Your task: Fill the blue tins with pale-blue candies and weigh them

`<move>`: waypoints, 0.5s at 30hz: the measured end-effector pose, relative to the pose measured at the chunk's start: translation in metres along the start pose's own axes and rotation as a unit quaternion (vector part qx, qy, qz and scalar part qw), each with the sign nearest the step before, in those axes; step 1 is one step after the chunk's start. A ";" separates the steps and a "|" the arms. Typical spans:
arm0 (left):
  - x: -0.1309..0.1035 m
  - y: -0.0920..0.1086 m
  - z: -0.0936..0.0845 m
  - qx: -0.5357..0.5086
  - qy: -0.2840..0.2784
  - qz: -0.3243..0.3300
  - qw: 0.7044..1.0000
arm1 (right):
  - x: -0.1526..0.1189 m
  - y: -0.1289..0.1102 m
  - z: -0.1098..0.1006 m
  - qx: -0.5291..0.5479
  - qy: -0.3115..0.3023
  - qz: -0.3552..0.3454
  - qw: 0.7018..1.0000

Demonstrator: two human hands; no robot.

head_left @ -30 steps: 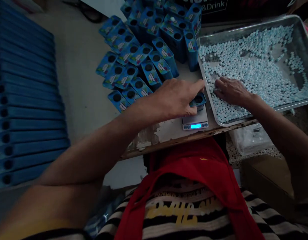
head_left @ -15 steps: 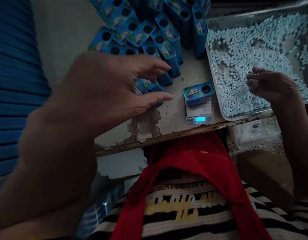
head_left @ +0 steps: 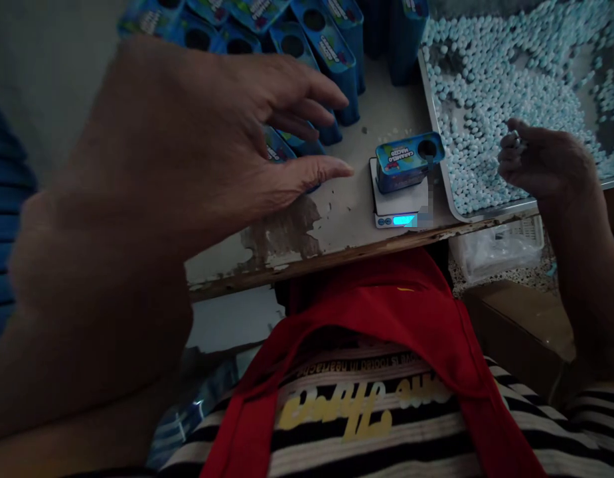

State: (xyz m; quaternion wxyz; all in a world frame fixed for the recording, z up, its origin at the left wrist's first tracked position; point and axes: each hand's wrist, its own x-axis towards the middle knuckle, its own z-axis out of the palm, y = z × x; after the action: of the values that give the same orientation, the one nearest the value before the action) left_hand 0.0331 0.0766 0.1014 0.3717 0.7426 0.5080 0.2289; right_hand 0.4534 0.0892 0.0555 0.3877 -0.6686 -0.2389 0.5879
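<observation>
A small blue tin (head_left: 403, 162) with a round hole in its top stands on a little digital scale (head_left: 401, 209) whose display glows blue. My left hand (head_left: 197, 139) hovers to the left of it, fingers spread and holding nothing, over a cluster of like blue tins (head_left: 316, 33); its thumb tip rests near the table surface. My right hand (head_left: 545, 162) is raised over the near edge of a metal tray (head_left: 443, 179), fingers pinched together on a few pale blue candies (head_left: 486, 86) like those that fill the tray.
The worn white table (head_left: 336, 226) ends at a chipped front edge. A stack of flat blue items (head_left: 2, 199) lies at the far left. Below the table are a plastic bag (head_left: 490, 255) and a cardboard box (head_left: 516, 325). Red fabric (head_left: 386, 312) hangs over my striped shirt.
My left hand let go of the tin on the scale and drew back left over the other tins. My right hand lifted off the candies in the tray, fingers pinched.
</observation>
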 end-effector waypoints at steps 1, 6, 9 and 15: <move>0.000 -0.001 -0.001 0.030 -0.013 0.032 0.999 | -0.002 -0.001 0.004 0.011 0.017 0.008 1.000; 0.002 0.005 0.017 0.070 0.013 0.042 0.997 | -0.012 -0.003 0.014 0.043 0.028 -0.022 0.998; 0.006 0.006 0.046 0.023 0.009 0.027 0.999 | -0.023 -0.002 0.022 -0.009 -0.051 -0.132 0.990; 0.006 -0.004 0.080 -0.036 -0.001 -0.055 0.998 | -0.048 -0.021 0.066 -0.230 -0.215 -0.281 0.907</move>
State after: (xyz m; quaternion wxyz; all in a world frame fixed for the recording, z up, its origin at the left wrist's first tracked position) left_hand 0.0904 0.0576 0.0480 0.4113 0.6996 0.5392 0.2252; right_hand 0.3824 0.0798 0.1010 0.3117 -0.5020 -0.6226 0.5131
